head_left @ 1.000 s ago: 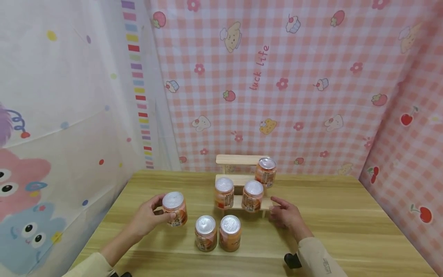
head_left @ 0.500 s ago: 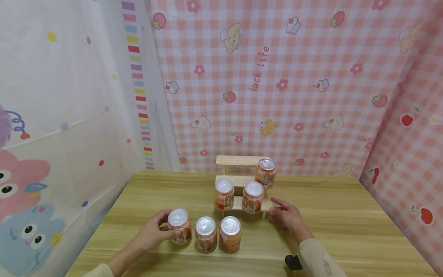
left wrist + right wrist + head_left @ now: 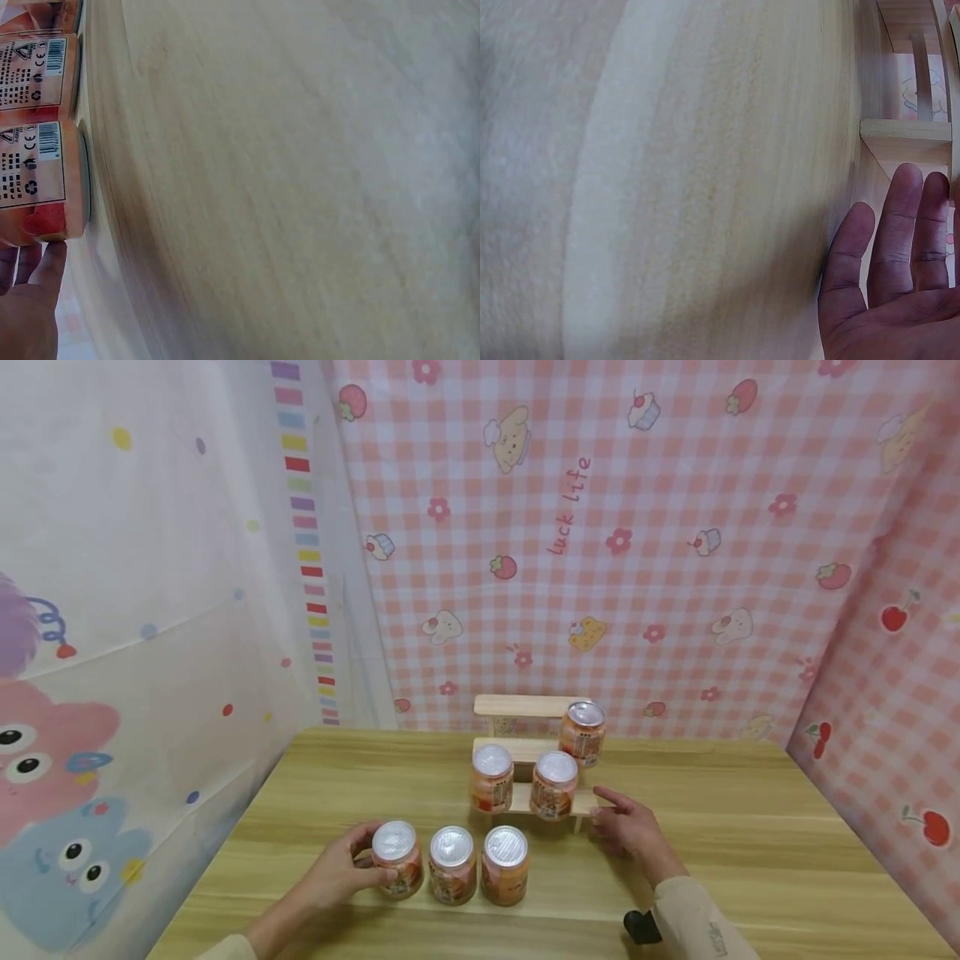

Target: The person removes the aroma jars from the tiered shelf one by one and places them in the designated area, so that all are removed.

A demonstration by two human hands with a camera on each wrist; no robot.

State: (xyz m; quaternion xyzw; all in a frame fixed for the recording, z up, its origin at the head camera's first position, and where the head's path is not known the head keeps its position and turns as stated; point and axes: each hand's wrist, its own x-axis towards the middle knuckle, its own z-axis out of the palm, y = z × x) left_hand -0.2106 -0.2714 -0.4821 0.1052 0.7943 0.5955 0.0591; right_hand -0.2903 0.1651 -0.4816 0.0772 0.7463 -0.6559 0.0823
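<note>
My left hand (image 3: pixel 337 870) grips an orange can with a silver lid (image 3: pixel 395 856), thumb in front and fingers behind. That can stands upright at the left end of a front row, beside a middle can (image 3: pixel 452 868) and a right can (image 3: pixel 505 867). In the left wrist view the gripped can (image 3: pixel 37 180) shows a barcode label, with my fingertips at its base edge. My right hand (image 3: pixel 633 833) is at the right end of a stepped wooden rack (image 3: pixel 528 704). Its fingers (image 3: pixel 892 255) extend towards the rack's wood in the right wrist view.
Two cans stand on the rack's lowest step, a left one (image 3: pixel 492 781) and a right one (image 3: pixel 554 787). A third can (image 3: pixel 583 735) sits higher at the right. Behind the wooden table (image 3: pixel 720 860) hangs a pink checked cloth (image 3: pixel 675 585); a white cloth (image 3: pixel 187 635) hangs left.
My left hand has brought its can down and to the right, into line with the other two front cans. The right hand has stayed by the rack. The head view has shifted slightly.
</note>
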